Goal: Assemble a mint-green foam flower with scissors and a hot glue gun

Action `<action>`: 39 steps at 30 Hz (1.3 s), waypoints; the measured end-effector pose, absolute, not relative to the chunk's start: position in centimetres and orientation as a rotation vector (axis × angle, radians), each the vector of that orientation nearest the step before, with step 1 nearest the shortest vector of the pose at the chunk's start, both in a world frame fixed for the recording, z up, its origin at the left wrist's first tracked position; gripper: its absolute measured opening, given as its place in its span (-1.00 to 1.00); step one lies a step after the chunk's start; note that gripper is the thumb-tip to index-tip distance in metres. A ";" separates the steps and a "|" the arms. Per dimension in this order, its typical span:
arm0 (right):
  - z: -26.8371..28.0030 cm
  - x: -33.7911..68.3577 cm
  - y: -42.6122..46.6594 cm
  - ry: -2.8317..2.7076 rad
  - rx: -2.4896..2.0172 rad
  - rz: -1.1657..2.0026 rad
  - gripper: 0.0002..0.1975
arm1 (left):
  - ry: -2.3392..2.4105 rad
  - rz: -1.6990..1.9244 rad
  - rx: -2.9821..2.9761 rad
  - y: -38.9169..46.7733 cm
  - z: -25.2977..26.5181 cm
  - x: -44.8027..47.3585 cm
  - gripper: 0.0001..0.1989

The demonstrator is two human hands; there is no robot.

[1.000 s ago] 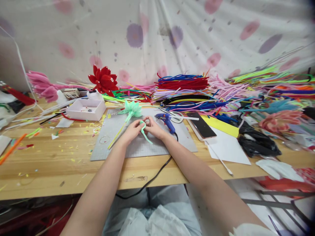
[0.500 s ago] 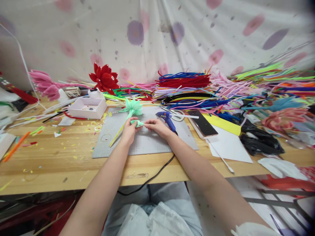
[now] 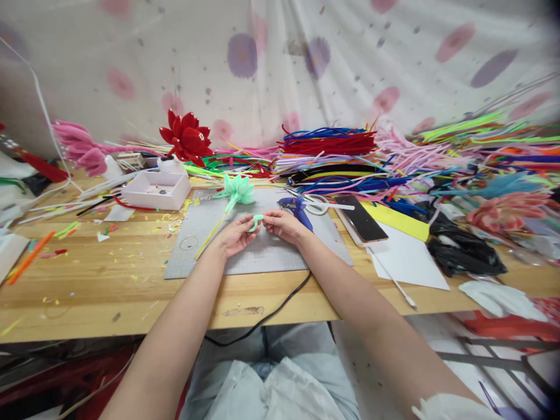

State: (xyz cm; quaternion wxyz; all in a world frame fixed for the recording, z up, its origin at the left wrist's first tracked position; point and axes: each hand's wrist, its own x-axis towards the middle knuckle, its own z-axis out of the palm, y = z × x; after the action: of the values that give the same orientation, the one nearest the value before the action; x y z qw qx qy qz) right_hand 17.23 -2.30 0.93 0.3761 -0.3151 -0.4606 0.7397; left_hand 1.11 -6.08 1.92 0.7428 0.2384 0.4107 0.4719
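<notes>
A small curled mint-green pipe-cleaner piece (image 3: 257, 219) is held between my two hands over the grey cutting mat (image 3: 271, 256). My left hand (image 3: 240, 234) pinches its left side, palm turned partly up. The fingertips of my right hand (image 3: 280, 224) close on its right end. Just behind my left hand lies a mint-green pipe-cleaner flower (image 3: 238, 191) with a yellow-green stem (image 3: 209, 238). A blue glue gun (image 3: 298, 209) rests on the mat beyond my right hand, beside white-handled scissors (image 3: 318, 204).
Bundles of coloured pipe cleaners (image 3: 328, 143) line the back. A white box (image 3: 156, 191) and a red flower (image 3: 186, 137) stand at left. On the right lie a phone (image 3: 362, 219), white paper (image 3: 411, 256) and a black plastic bag (image 3: 466, 251). A black cable (image 3: 280, 309) crosses the front edge.
My left hand has rolled palm upward, and the green piece now shows as a curl between the fingertips. My right hand has shifted slightly, still gripping its end.
</notes>
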 end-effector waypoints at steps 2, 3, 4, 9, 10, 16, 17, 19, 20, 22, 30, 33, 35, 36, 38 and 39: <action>0.9 17.2 -2.3 -1.159 -0.811 1.896 -0.66 | 0.940 1.098 0.538 -6.0 1.9 1.1 -0.86; 0.9 17.1 -2.2 -1.155 -0.816 1.884 -0.65 | 0.965 1.144 0.562 -5.9 1.9 1.2 -0.86; 0.8 17.1 -2.2 -1.153 -0.823 1.863 -0.65 | 0.990 1.190 0.596 -5.8 1.8 1.2 -0.86; 0.1 16.6 -1.5 -1.239 -0.907 1.691 -0.67 | 1.001 1.300 0.694 -5.9 1.8 1.4 -0.84; 0.0 16.5 -1.4 -1.258 -0.915 1.672 -0.67 | 0.988 1.302 0.669 -5.9 1.8 1.5 -0.85; 0.3 16.3 -1.5 -1.223 -0.791 1.754 -0.66 | 0.888 1.252 0.476 -5.7 1.7 2.0 -0.89; 0.4 16.3 -1.6 -1.214 -0.774 1.774 -0.66 | 0.877 1.242 0.457 -5.7 1.7 2.0 -0.89; 0.5 16.3 -1.7 -1.201 -0.751 1.801 -0.67 | 0.861 1.217 0.437 -5.8 1.7 2.1 -0.88; 0.5 16.3 -1.7 -1.195 -0.741 1.805 -0.67 | 0.854 1.200 0.432 -5.8 1.8 2.1 -0.88; 0.5 16.3 -1.6 -1.189 -0.720 1.803 -0.67 | 0.833 1.167 0.426 -6.0 2.0 2.0 -0.87; 0.7 16.4 -1.5 -1.215 -0.764 1.724 -0.69 | 0.925 1.256 0.514 -5.6 1.7 1.7 -0.89; 1.5 17.1 -1.9 -1.331 -0.910 1.604 -0.64 | 1.057 1.481 0.638 -5.0 0.9 1.3 -0.80; 2.4 18.2 -2.2 -1.491 -1.001 1.548 -0.55 | 1.095 1.569 0.703 -4.7 0.4 1.0 -0.75; 2.9 18.9 -2.4 -1.585 -1.021 1.529 -0.52 | 1.110 1.593 0.718 -4.6 0.2 0.9 -0.73; 4.0 20.7 -2.7 -1.821 -1.019 1.566 -0.55 | 1.141 1.616 0.730 -4.5 0.0 0.7 -0.71; 4.5 21.9 -2.7 -1.936 -1.019 1.583 -0.58 | 1.150 1.619 0.735 -4.6 -0.1 0.6 -0.70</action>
State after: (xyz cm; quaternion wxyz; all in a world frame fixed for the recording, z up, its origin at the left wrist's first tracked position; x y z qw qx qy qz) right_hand 21.88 -2.71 4.51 0.2190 -0.3682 -0.6995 0.5720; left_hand 0.63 -4.55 -0.05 0.4900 0.3027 0.4735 0.6664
